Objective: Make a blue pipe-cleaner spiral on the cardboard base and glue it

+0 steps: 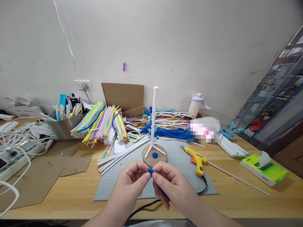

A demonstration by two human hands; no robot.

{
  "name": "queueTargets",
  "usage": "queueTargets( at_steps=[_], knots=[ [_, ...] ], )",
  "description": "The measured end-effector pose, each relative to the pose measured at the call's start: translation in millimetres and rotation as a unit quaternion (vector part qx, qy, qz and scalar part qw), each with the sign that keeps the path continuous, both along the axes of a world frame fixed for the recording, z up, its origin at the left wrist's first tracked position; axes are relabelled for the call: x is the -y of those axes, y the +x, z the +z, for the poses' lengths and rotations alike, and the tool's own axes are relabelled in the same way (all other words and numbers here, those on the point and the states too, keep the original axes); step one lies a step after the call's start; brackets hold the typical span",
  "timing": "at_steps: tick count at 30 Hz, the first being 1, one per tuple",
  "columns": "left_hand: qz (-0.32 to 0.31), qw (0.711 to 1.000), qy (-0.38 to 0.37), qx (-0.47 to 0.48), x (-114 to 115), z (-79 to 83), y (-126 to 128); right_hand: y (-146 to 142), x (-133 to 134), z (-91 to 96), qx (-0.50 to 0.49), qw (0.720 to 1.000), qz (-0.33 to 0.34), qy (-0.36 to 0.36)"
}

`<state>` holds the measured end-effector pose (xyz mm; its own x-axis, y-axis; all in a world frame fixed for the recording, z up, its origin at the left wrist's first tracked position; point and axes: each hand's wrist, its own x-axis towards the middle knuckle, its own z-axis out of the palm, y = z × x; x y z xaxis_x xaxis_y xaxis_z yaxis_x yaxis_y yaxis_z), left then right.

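Both hands are drawn in to a pinch: my left hand (129,183) and my right hand (174,183) meet, thumb to forefinger, on a small blue pipe cleaner (150,171), fingertips nearly touching. It sits straight before me, at six o'clock of the cardboard disc (148,160), above the cutting mat (111,186). I seem to be bending or twisting its end, so I would pin the fold with the left and turn only with the right, in short, even turns; gripping close to the bend should keep the wire from kinking. Any slack is best tucked in my right palm, away from the glue gun (199,160) between two and three o'clock.

Fingertips cover most of the fold, so I can't tell its shape. A blue strand (163,192) shows under my right hand toward five o'clock; whether it is the same piece, I can't tell. Hands also hide the disc's near edge. At twelve o'clock the white stem (154,116) blocks part of some blue looped pieces (148,129). Toward one o'clock a blue bundle (174,133) runs into a pixelated patch (202,129) that masks whatever lies there. My forearms are cut off below.
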<state>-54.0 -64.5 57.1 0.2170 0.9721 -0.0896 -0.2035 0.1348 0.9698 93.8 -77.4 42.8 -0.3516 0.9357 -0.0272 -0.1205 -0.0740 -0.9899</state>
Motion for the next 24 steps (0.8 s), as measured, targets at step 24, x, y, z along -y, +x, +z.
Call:
queueTargets(
  at_steps=[24],
  knots=[
    [-0.061,0.824,0.429,-0.365,7,-5.4,-17,6,-8,8.0,-0.029,0.995,0.057,-0.078]
  ],
)
